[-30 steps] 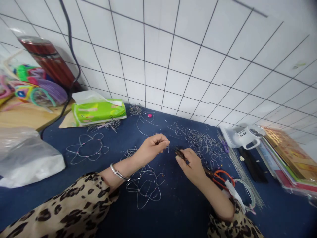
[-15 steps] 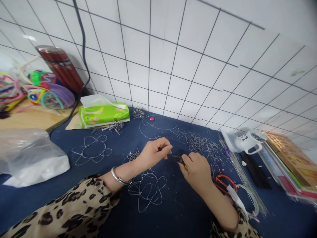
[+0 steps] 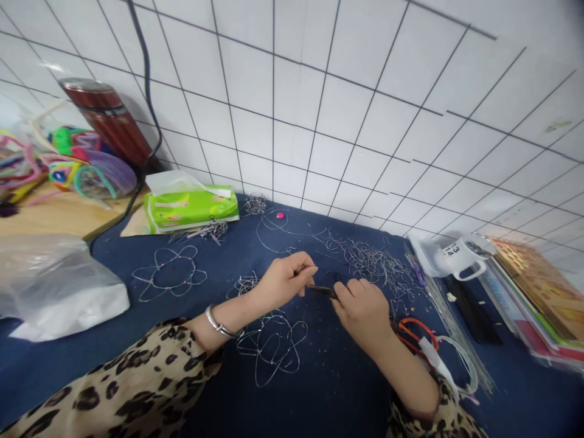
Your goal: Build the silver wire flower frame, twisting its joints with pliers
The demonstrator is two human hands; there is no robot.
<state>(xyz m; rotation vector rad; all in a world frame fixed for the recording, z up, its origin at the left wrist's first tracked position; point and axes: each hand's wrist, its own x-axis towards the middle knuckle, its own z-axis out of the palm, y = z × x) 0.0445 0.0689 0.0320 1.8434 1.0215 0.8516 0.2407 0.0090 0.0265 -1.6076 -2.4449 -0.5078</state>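
Observation:
My right hand (image 3: 364,310) is closed round a pair of pliers (image 3: 323,291), whose dark jaws point left toward my other hand. Thumb and fingers of my left hand (image 3: 288,275) are pinched together at the jaws' tips; what they hold is too small to make out, though wire lies all about. Below my left wrist rests a flower-shaped wire piece (image 3: 274,350) with small beads. A second flower-shaped wire piece (image 3: 170,274) lies flat farther left. A small wire bundle (image 3: 246,285) sits partly hidden behind my left forearm.
Loose wire scraps (image 3: 378,263) spread beyond my right hand. Orange-handled scissors (image 3: 417,331) and long straight wires (image 3: 451,328) lie at right, near a white mug (image 3: 460,255). A green tissue pack (image 3: 191,208), a plastic bag (image 3: 59,292) and a red flask (image 3: 107,121) stand left.
The pliers in my right hand have turned slightly, and their jaws are now closer to my left fingertips. My left hand has barely moved. The view has shifted a little.

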